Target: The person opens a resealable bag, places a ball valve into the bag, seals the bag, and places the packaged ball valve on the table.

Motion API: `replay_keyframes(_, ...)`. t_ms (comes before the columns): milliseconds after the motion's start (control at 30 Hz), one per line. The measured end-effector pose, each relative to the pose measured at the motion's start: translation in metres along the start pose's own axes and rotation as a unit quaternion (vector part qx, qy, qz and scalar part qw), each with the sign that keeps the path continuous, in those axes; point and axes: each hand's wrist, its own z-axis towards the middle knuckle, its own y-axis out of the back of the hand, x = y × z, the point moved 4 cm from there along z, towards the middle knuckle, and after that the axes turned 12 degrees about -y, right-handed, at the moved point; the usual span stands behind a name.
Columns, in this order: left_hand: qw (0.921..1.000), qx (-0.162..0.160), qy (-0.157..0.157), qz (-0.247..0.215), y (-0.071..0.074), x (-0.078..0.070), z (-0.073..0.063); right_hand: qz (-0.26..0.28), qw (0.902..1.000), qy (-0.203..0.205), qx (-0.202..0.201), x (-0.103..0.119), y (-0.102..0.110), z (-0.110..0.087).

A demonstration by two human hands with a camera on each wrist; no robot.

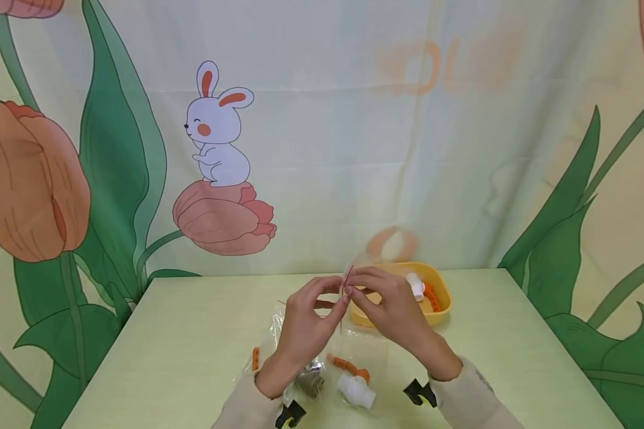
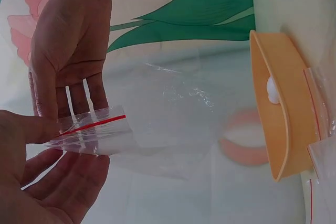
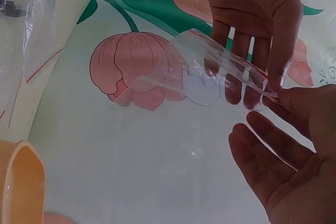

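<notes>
A clear zip-lock bag [image 1: 346, 279] with a red line along its mouth is held up between both hands, above the table. My left hand [image 1: 307, 316] pinches the mouth between thumb and fingers. From the other side, my right hand [image 1: 394, 307] pinches the same edge. In the left wrist view, the thin bag [image 2: 100, 132] spreads out from the fingertips, and nothing shows inside it. Fingers of both hands show through the film. Below the hands lie a white rounded part [image 1: 356, 390], an orange part [image 1: 346, 364] and a grey metallic part [image 1: 310, 379], among clear bags.
A yellow basket [image 1: 442, 310] stands behind the right hand, with white and orange pieces inside. An orange strip [image 1: 255, 358] lies left of the left wrist. Black clips [image 1: 421, 393] sit by both sleeves. A printed curtain [image 1: 322, 149] hangs behind the table.
</notes>
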Motion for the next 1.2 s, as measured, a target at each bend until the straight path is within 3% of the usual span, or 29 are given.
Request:
replay_keyframes(300,0.9992,-0.031,-0.006,0.026,0.007,0.002,0.000,-0.030,0.9996,0.002,0.003,-0.001,0.000,-0.001)
replay_keyframes(533,0.9973,-0.059,-0.021,0.040,0.016,0.005,0.000,-0.094,0.9948,0.026,-0.029,0.001,0.005,-0.003)
replay_keyframes(833,0.9959,-0.069,-0.010,0.058,0.027,0.013,-0.002,-0.160,0.9853,0.020,-0.056,-0.008,0.009,-0.005)
replay_keyframes(1000,0.9964,-0.066,-0.003,0.054,0.031,0.016,-0.003,-0.161,0.9858,0.005,-0.046,-0.014,0.012,-0.005)
replay_keyframes(1200,0.9933,-0.058,-0.018,0.098,0.036,0.017,-0.004,-0.166,0.9851,0.000,-0.043,-0.017,0.015,-0.005)
